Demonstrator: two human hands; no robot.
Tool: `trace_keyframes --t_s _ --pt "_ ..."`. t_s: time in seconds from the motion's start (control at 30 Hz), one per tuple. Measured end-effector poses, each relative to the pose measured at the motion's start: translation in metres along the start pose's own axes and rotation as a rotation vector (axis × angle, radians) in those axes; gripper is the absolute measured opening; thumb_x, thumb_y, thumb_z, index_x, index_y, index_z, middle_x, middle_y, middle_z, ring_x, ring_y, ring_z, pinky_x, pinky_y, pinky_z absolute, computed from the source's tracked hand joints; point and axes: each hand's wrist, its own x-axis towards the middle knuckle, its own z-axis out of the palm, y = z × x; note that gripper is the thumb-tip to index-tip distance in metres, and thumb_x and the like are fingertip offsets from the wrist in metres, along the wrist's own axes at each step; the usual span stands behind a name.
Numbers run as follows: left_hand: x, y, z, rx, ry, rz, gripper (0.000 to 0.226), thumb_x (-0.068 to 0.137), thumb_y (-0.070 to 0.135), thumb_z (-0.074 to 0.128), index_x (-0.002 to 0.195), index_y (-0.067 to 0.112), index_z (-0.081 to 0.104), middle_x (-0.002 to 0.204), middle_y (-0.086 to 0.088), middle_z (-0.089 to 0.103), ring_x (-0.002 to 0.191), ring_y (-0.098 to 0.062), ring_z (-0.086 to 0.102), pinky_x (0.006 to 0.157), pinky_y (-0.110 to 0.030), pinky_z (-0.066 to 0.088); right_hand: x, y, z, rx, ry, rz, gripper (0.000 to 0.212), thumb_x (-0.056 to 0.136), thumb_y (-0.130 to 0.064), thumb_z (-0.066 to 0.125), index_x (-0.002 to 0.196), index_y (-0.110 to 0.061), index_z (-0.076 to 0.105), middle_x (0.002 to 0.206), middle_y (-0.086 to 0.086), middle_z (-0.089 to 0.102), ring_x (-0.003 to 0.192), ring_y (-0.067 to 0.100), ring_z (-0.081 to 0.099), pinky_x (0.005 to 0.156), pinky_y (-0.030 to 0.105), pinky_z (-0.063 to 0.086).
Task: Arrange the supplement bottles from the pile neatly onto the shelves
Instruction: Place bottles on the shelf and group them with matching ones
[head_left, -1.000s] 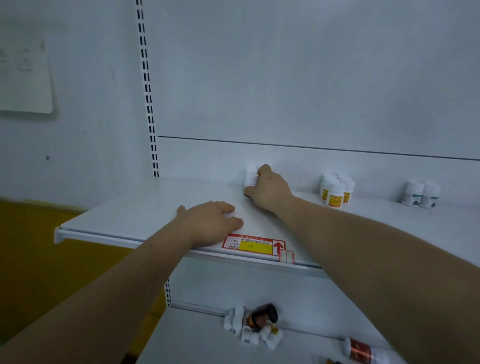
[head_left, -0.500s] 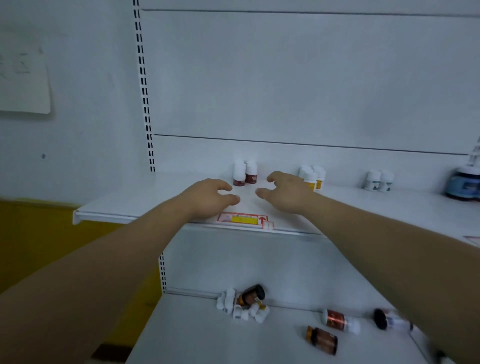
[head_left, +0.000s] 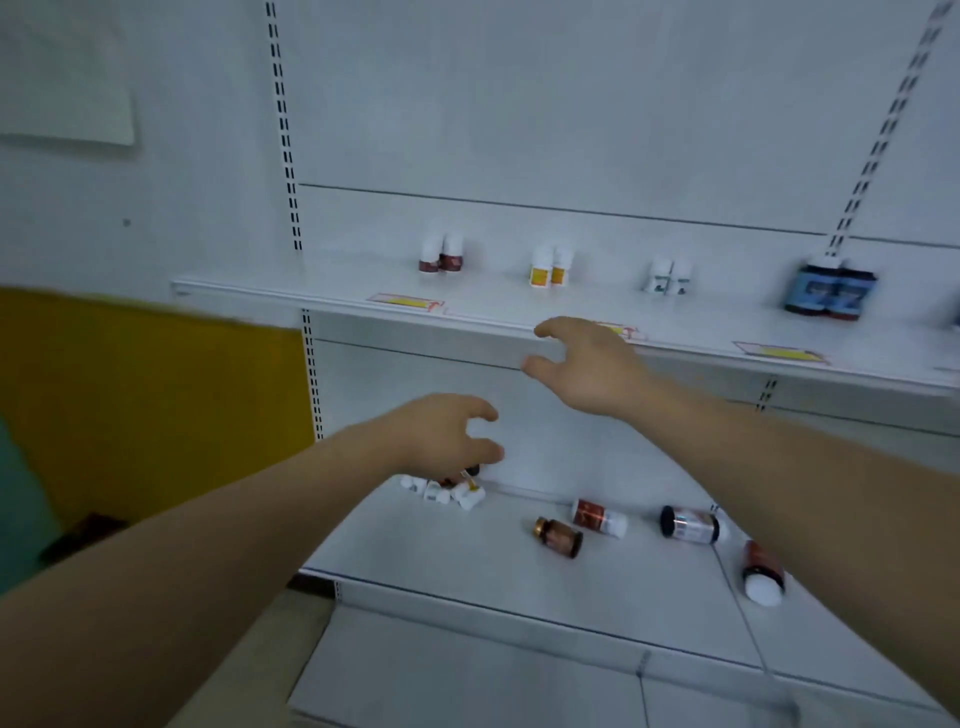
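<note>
lining upper shelf (head_left: 332, 297), bottles (head_left: 440, 255); yellow wall (head_left: 145, 395)

You are facing an upper shelf (head_left: 332, 297) of smooth, matt white painted metal, its back panel equally flat and dull. On it, the dark bottles (head_left: 830, 291) far right of the shelf's red-and-yellow paper label (head_left: 406, 301) look like glossy plastic with shiny blue wraps; the small white bottles (head_left: 440, 254) just behind that label look like matt plastic. On the lower shelf (head_left: 467, 561) beneath, the amber bottle (head_left: 558, 537) has a glossy, translucent brown body and a metallic-looking cap.
</note>
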Motion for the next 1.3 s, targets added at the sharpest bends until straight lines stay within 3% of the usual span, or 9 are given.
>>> trace_keyframes --t_s 0.1,0.27,0.53,0.73,0.9,1.03,1.13,1.2,1.3 --pt "0.003 0.006 0.049 -0.006 -0.128 -0.026 0.058 0.085 0.052 0.058 0.138 0.031 0.044 0.143 0.003 0.045 0.124 -0.018 0.045 0.102 -0.029 0.036 -0.033 0.028 0.013 0.047 -0.1 0.048 0.058 0.092 -0.048 0.053 0.142 -0.02 0.042 0.15 0.002 0.039 0.136 0.021 0.036 0.109 0.031 0.028" --pt "0.02 0.004 0.109 -0.062 -0.311 -0.109 0.062 0.088 0.049 0.057 0.144 0.029 0.035 0.151 0.0 0.033 0.131 -0.018 0.04 0.107 -0.028 0.033 -0.059 0.084 0.054 0.032 -0.26 0.173 0.059 0.093 -0.048 0.052 0.142 -0.019 0.04 0.149 0.004 0.04 0.133 0.022 0.039 0.107 0.03 0.032" --pt "0.093 -0.02 0.183 -0.135 -0.402 -0.128 0.062 0.091 0.045 0.055 0.145 0.024 0.033 0.152 -0.001 0.031 0.132 -0.018 0.038 0.106 -0.026 0.031 -0.052 0.169 0.117 -0.001 -0.375 0.39 0.057 0.094 -0.044 0.052 0.141 -0.013 0.041 0.142 0.011 0.046 0.128 0.026 0.044 0.1 0.029 0.036" --pt "0.156 -0.024 0.233 -0.252 -0.382 -0.202 0.066 0.091 0.039 0.058 0.147 0.02 0.028 0.151 -0.005 0.03 0.132 -0.02 0.039 0.103 -0.025 0.032 -0.031 0.237 0.169 0.012 -0.381 0.476 0.056 0.094 -0.041 0.054 0.139 -0.01 0.042 0.139 0.014 0.05 0.124 0.028 0.047 0.096 0.03 0.038" --pt "0.218 -0.027 0.279 -0.286 -0.244 -0.267 0.068 0.087 0.029 0.064 0.145 0.019 0.03 0.147 -0.01 0.035 0.125 -0.024 0.045 0.099 -0.029 0.038 -0.003 0.297 0.224 0.041 -0.448 0.439 0.053 0.092 -0.038 0.058 0.133 -0.008 0.044 0.13 0.016 0.053 0.116 0.03 0.051 0.093 0.032 0.041" --pt "0.268 -0.03 0.321 -0.318 -0.206 -0.345 0.084 0.088 0.042 0.06 0.151 0.026 0.007 0.157 -0.011 0.012 0.141 -0.03 0.021 0.113 -0.041 0.025 0.021 0.337 0.268 0.011 -0.461 0.371 0.058 0.094 -0.033 0.056 0.14 -0.006 0.035 0.139 0.015 0.043 0.126 0.03 0.043 0.102 0.034 0.035" --pt "0.292 -0.036 0.353 -0.263 -0.201 -0.474 0.075 0.09 0.055 0.043 0.15 0.035 0.004 0.158 -0.013 0.002 0.144 -0.033 0.008 0.114 -0.05 0.018 0.031 0.358 0.298 -0.027 -0.496 0.336 0.072 0.095 -0.032 0.054 0.151 -0.011 0.014 0.153 0.012 0.025 0.137 0.032 0.029 0.109 0.039 0.029" --pt "0.297 -0.038 0.371 -0.181 -0.188 -0.509 0.074 0.087 0.061 0.043 0.149 0.035 0.013 0.153 -0.014 0.02 0.139 -0.034 0.022 0.11 -0.049 0.024 0.03 0.369 0.317 -0.033 -0.525 0.344 0.079 0.093 -0.034 0.056 0.152 -0.016 0.007 0.153 0.011 0.025 0.137 0.033 0.028 0.109 0.042 0.031" --pt "0.294 -0.039 0.385 -0.275 -0.099 -0.51 0.074 0.08 0.058 0.059 0.142 0.034 0.027 0.132 -0.011 0.039 0.119 -0.031 0.046 0.102 -0.043 0.039 0.022 0.374 0.333 -0.049 -0.479 0.396 0.066 0.089 -0.033 0.06 0.143 -0.019 0.026 0.136 0.01 0.041 0.122 0.028 0.041 0.097 0.041 0.042"
